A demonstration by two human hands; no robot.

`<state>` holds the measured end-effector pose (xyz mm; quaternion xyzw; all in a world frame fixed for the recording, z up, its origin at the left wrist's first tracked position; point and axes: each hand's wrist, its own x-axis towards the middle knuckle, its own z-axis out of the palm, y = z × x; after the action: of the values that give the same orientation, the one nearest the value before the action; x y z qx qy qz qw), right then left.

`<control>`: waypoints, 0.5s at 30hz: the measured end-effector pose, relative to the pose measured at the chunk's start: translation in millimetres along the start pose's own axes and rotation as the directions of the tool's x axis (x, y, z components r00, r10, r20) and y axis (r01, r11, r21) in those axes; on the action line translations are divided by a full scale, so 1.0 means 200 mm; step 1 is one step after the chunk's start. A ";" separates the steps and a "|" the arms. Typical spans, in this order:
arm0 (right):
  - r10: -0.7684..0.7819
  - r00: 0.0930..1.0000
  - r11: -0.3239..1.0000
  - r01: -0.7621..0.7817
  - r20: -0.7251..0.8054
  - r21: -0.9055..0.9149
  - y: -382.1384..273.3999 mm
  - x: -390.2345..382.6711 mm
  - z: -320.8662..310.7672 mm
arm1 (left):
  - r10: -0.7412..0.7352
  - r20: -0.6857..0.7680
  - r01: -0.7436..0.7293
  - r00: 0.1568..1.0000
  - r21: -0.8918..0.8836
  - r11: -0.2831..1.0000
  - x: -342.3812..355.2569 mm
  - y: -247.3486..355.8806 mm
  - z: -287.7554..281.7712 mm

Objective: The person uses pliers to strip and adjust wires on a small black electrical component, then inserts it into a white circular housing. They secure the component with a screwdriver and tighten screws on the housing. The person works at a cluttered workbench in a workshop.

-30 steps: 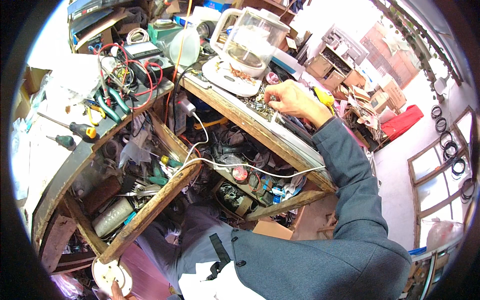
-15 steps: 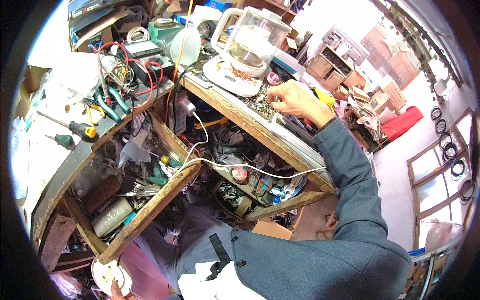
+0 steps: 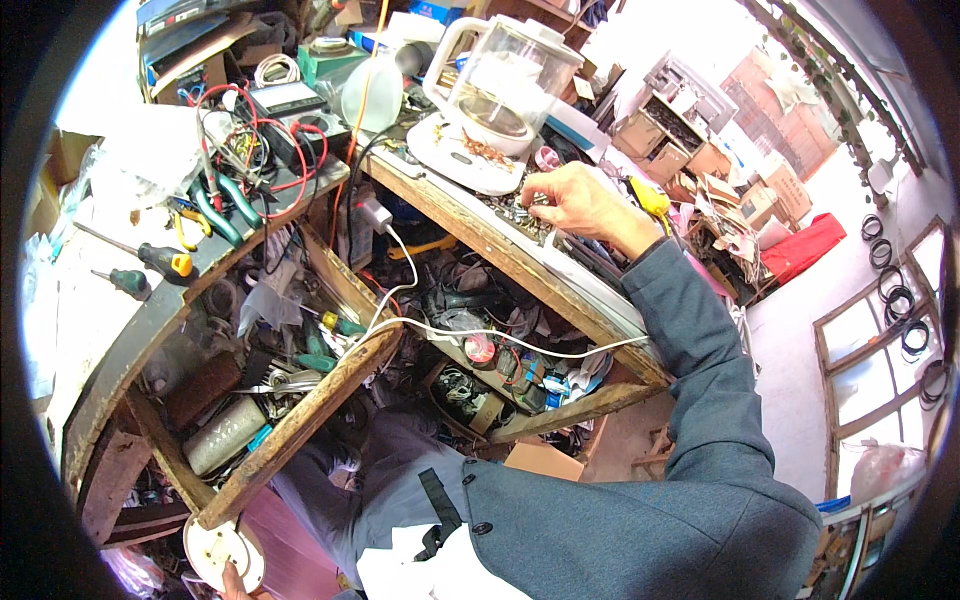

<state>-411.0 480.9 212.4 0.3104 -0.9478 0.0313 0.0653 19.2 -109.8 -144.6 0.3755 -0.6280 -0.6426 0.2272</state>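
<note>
My right hand [image 3: 579, 205] is over a heap of small screws and metal bits [image 3: 522, 212] on the bench, fingers curled down among them. Its fingertips look pinched, but what they hold, if anything, is too small to tell. Just left of it, a glass kettle [image 3: 512, 80] stands on its white base [image 3: 466, 155], with brownish-red scraps lying there. At the lower left my left hand [image 3: 236, 582] grips a round cream-white plastic disc [image 3: 212, 548], with a finger on its face; the rest of that hand is hidden or out of frame.
On the left bench lie screwdrivers [image 3: 165, 261], teal-handled pliers [image 3: 217, 216] and a meter [image 3: 285, 100] with red leads. A white cord [image 3: 500, 344] crosses in front of the wooden frame [image 3: 310, 425]. Cluttered shelves sit below. Cardboard boxes [image 3: 765, 190] are piled at right.
My right hand has shifted slightly left across the heap of screws, its fingers curling a little more. My left hand and the disc stay where they were.
</note>
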 end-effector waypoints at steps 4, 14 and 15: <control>0.051 0.998 0.996 -0.049 0.030 -0.078 0.05 0.01 0.01 | 0.225 0.077 -0.232 0.971 0.097 0.968 -0.03 -0.01 -0.02; 0.123 0.992 0.987 -0.120 0.026 -0.110 0.04 0.01 0.00 | 0.274 0.138 -0.295 0.952 0.161 0.942 -0.02 -0.01 -0.02; 0.119 0.993 0.990 -0.117 0.011 -0.078 0.04 0.01 0.00 | 0.289 0.143 -0.309 0.947 0.145 0.940 -0.02 -0.02 -0.02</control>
<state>-416.5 486.5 211.9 0.2513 -0.9655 -0.0037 0.0680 26.3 -109.1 -146.6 0.2541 -0.7415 -0.5674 0.2523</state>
